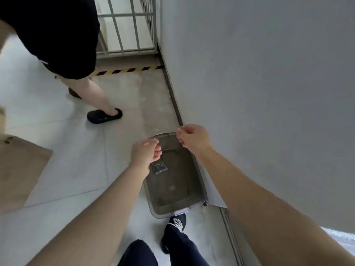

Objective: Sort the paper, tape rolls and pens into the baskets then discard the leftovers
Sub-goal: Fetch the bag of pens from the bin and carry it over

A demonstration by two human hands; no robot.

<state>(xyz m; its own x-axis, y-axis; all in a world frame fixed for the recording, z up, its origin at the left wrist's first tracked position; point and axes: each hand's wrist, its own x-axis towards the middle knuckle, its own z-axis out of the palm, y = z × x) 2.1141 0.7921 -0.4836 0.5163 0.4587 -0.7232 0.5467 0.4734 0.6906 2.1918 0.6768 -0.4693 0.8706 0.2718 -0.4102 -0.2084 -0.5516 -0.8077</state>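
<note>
Bare forearms, navy trousers (178,244), dark laced shoe (178,221)

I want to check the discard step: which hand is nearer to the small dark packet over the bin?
Left. The left hand is directly at the small dark packet, which hangs just below its fingers. The right hand is up and to the right, above the far end of the bin.

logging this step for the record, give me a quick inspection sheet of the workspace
surface: pale tiled floor, grey strip along the wall
job's things: grey bin at the wall, lid shut; small dark packet below the left hand
clutter: brown box at left
grippers: left hand's fingers curled above the packet, contact unclear; right hand loosely closed over the bin's far edge, seems empty
cables: nothing seen
surroundings: metal gate, hazard tape, another person's leg
</note>
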